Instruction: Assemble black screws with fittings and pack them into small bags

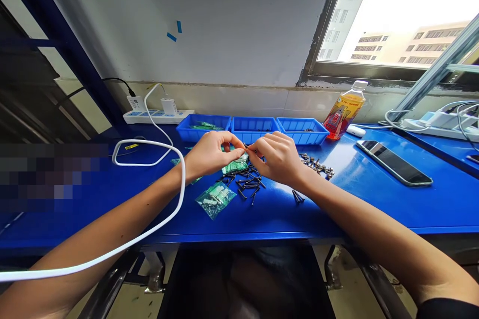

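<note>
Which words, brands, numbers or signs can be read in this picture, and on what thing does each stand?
None can be read with certainty.
Drink bottle: label lettering too small.
Charger with black cable: print too small.
White power strip behind the bins: markings too blurred.

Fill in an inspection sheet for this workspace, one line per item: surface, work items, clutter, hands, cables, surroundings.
Surface: blue tabletop, glossy, reflecting light.
Work items: loose black screws and a green-tinted bag with pale pieces; silvery hardware to the right; three blue bins behind, green contents in the left one.
Clutter: drink bottle, upright but leaning in view; phone lying flat.
Hands: left hand and right hand meet at a small dark piece, too small to identify.
Cables: white cable loops left, crossing before the left forearm in view.
Surroundings: wall behind, window at right.
</note>
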Demonstrator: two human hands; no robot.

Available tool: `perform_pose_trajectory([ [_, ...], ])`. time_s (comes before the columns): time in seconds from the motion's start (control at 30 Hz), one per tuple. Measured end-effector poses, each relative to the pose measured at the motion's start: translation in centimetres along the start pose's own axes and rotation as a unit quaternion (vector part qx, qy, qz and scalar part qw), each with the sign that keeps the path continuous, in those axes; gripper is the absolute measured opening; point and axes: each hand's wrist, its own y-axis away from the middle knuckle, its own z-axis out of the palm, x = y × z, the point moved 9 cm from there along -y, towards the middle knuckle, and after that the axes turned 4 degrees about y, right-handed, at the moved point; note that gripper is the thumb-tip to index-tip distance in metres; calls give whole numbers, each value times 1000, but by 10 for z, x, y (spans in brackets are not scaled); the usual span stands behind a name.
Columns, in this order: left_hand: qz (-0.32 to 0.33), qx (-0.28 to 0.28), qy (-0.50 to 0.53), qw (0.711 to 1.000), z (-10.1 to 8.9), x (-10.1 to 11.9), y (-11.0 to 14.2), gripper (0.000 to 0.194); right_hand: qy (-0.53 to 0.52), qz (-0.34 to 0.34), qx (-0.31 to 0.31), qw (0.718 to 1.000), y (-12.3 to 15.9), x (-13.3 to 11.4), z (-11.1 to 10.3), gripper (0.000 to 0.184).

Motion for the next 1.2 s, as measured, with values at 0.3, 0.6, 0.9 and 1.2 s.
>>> perform_pose_trajectory([
  [0.3,-15,5,-88,996,2,-1,1,16,7,-31,-36,999,1,-8,8,32],
  [0.6,-5,-24,-31,999,10,-2,0,14,-8,-25,-18,999,3,-7,8,32],
  [0.9,-12,-29,38,999,13,-3,1,14,-46,13,-24,999,3,0,10,29],
  [1.2,-11,-37,55,998,15,-5,1,14,-98,54,4,994,4,6,8,23],
])
